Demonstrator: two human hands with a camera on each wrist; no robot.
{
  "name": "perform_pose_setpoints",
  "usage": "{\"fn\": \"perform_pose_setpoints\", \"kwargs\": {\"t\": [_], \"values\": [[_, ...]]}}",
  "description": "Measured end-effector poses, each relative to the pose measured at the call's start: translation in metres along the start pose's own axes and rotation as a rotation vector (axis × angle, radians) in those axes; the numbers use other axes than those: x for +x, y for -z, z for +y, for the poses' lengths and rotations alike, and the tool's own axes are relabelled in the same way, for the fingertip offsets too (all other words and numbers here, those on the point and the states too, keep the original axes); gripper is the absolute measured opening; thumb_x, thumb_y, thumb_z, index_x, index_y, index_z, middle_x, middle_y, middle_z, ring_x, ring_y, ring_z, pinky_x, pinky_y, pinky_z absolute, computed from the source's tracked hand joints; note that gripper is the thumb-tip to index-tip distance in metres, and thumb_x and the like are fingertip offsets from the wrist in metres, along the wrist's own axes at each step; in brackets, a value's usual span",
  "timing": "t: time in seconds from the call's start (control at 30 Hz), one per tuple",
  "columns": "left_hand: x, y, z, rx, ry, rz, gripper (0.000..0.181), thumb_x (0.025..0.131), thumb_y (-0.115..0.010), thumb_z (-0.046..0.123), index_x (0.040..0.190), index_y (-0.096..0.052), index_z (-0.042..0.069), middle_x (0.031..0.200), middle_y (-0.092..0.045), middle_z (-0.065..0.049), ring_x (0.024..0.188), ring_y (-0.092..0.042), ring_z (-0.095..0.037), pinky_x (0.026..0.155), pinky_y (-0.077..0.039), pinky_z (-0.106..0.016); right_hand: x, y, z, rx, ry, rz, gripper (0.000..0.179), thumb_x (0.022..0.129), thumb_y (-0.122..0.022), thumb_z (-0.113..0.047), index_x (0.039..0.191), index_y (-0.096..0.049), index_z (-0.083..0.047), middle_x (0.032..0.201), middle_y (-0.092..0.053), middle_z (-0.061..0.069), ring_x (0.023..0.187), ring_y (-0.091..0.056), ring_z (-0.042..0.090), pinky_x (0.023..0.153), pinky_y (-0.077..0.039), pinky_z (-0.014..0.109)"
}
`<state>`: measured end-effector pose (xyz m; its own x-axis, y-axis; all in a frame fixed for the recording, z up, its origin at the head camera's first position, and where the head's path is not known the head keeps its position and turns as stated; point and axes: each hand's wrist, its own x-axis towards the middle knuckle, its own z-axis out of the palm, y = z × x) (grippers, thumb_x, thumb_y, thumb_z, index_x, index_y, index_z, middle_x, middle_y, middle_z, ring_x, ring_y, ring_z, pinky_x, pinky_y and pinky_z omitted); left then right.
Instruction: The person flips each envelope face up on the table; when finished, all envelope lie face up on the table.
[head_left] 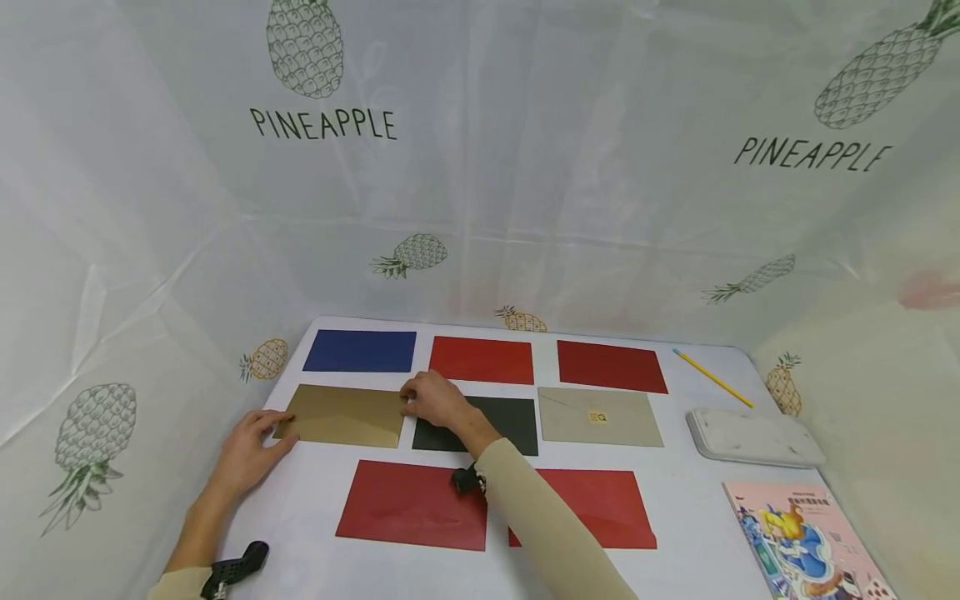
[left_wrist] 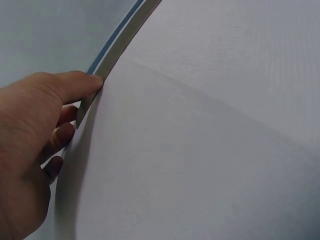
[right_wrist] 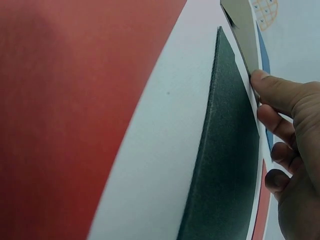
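A flat gold envelope (head_left: 345,415) lies at the left of the middle row, held by both hands at opposite ends. My left hand (head_left: 247,450) grips its left end, thumb at the near corner; in the left wrist view the thumb (left_wrist: 82,86) sits on the envelope's edge with the other fingers curled beside it. My right hand (head_left: 438,400) reaches over a dark green envelope (head_left: 498,421) and pinches the gold one's right edge. In the right wrist view the right thumb (right_wrist: 277,90) presses that edge, close beside the dark green envelope.
Blue (head_left: 360,351), red (head_left: 480,360) and dark red (head_left: 611,366) envelopes form the back row. A beige envelope (head_left: 600,421) lies right of the green one. Two red envelopes (head_left: 408,508) lie in front, partly under the right arm. Right: a pencil (head_left: 712,377), white case (head_left: 753,437), pink book (head_left: 810,542).
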<state>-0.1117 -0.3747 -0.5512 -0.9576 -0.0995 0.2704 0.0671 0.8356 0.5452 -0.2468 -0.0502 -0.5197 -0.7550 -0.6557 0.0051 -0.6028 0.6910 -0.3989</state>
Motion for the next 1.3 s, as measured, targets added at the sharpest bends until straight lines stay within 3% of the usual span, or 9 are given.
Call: {"fn": "perform_pose_setpoints", "kwargs": {"t": [0.47,0.83,0.97,1.17,1.3], "values": [[-0.001,0.005,0.008,0.024,0.032,-0.058,0.051,0.085,-0.080,0.019,0.128,-0.063,-0.004,0.118,-0.056,-0.027,0.103,-0.058,-0.043,0.083,-0.051,-0.059,-0.002,0.000,0.000,0.006,0.020,0.002,0.029,0.093,-0.073,-0.032,0.119,-0.075,-0.019,0.108,-0.067,-0.007,0.095,-0.057,0.006,0.078,-0.048,0.020],[0.000,0.005,0.006,0.020,0.031,-0.041,0.049,0.086,-0.080,0.020,0.126,-0.064,-0.002,0.116,-0.057,-0.025,0.098,-0.057,-0.037,0.078,-0.048,-0.050,-0.002,0.002,0.000,-0.038,0.031,0.001,0.027,0.092,-0.074,-0.035,0.115,-0.077,-0.022,0.106,-0.067,-0.007,0.093,-0.056,0.007,0.079,-0.048,0.020],[0.014,0.003,0.007,0.004,0.026,-0.013,0.048,0.090,-0.077,0.025,0.127,-0.064,-0.002,0.114,-0.060,-0.024,0.094,-0.056,-0.033,0.073,-0.043,-0.042,0.001,0.005,0.005,-0.001,0.007,0.025,0.025,0.093,-0.073,-0.035,0.113,-0.077,-0.021,0.104,-0.068,-0.007,0.093,-0.057,0.007,0.079,-0.049,0.021],[0.054,0.000,0.009,-0.023,-0.001,-0.007,0.046,0.094,-0.071,0.021,0.129,-0.060,-0.007,0.115,-0.064,-0.029,0.094,-0.059,-0.038,0.077,-0.044,-0.047,0.018,0.007,0.010,-0.010,-0.061,0.093,0.031,0.096,-0.067,-0.036,0.122,-0.073,-0.021,0.119,-0.068,-0.004,0.110,-0.057,0.012,0.094,-0.047,0.027],[0.077,-0.003,0.007,-0.034,0.058,-0.032,0.053,0.097,-0.066,0.024,0.134,-0.054,-0.011,0.122,-0.061,-0.034,0.100,-0.059,-0.044,0.084,-0.046,-0.054,0.031,0.006,0.009,-0.081,-0.086,0.117,0.038,0.097,-0.064,-0.041,0.130,-0.068,-0.023,0.135,-0.062,-0.003,0.121,-0.052,0.018,0.096,-0.046,0.031]]}}
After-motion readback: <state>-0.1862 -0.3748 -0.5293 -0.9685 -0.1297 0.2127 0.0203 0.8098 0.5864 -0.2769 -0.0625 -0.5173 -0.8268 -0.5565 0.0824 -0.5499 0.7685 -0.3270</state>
